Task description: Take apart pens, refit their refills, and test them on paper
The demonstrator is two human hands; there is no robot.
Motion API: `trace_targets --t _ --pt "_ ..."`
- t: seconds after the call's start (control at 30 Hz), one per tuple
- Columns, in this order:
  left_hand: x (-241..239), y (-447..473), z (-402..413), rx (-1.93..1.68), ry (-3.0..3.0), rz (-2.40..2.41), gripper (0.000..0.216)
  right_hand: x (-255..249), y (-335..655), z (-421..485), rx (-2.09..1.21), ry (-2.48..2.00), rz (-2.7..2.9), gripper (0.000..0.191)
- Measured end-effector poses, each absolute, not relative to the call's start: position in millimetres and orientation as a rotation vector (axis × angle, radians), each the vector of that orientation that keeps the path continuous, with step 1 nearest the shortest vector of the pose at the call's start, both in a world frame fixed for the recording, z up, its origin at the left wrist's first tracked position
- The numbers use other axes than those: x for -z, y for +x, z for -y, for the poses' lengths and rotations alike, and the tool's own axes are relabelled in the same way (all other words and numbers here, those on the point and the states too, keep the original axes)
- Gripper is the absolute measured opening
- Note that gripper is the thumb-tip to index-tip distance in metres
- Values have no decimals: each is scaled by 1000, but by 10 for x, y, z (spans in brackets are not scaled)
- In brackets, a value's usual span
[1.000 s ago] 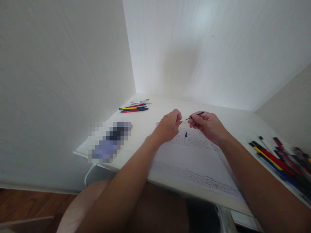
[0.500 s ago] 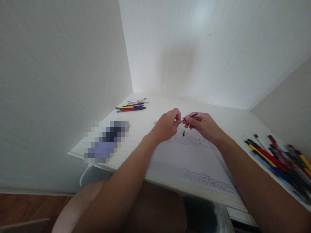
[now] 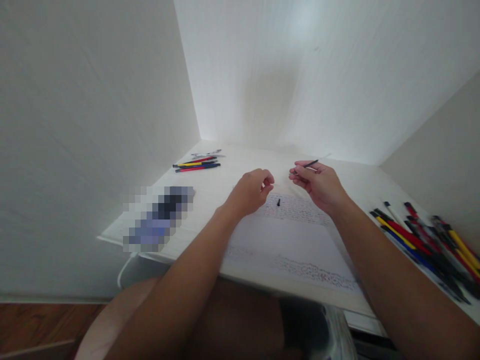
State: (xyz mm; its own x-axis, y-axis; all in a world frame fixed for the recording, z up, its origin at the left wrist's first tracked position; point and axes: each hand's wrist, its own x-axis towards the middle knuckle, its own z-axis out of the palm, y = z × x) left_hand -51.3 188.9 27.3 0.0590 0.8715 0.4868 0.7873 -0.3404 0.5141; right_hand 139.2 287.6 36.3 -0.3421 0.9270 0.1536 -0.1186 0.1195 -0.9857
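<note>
My right hand (image 3: 318,185) is raised over the far part of the white desk (image 3: 225,187) and pinches a thin black pen refill (image 3: 310,163) that points up and to the right. My left hand (image 3: 250,192) hovers a short way to its left, fingers curled, thumb and forefinger close together, with nothing visible between them. Between and below the hands a small black pen part (image 3: 278,202) lies on a sheet of paper (image 3: 288,240) covered with scribbled lines.
A few coloured pens (image 3: 197,164) lie at the desk's far left near the wall corner. A large pile of pens (image 3: 423,237) covers the right side. A blurred dark object (image 3: 159,217) rests at the left front. White walls enclose the desk on three sides.
The hands, which met at the refill's tip, have drawn apart. My right hand lifted the refill up and to the right; my left hand drew back left.
</note>
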Motion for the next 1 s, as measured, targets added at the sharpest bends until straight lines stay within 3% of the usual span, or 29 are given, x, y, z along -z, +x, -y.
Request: trace_targets --t 0.3,0.53,0.77,1.0 --pt "-159 -363 -1880 -587 2518 -1554 29 -242 1489 -3081 -1518 -827 1389 23" --pt "-117 -341 -1922 -615 2564 -1517 19 -193 1524 -3120 -1700 -910 1282 23" --pt "-38 -348 -1949 -708 2531 -1485 21 -225 1547 -3120 -1558 -967 1403 26" --pt "17 -372 -1980 -692 2503 -1564 21 -248 1557 -3152 -1188 -1023 1410 22"
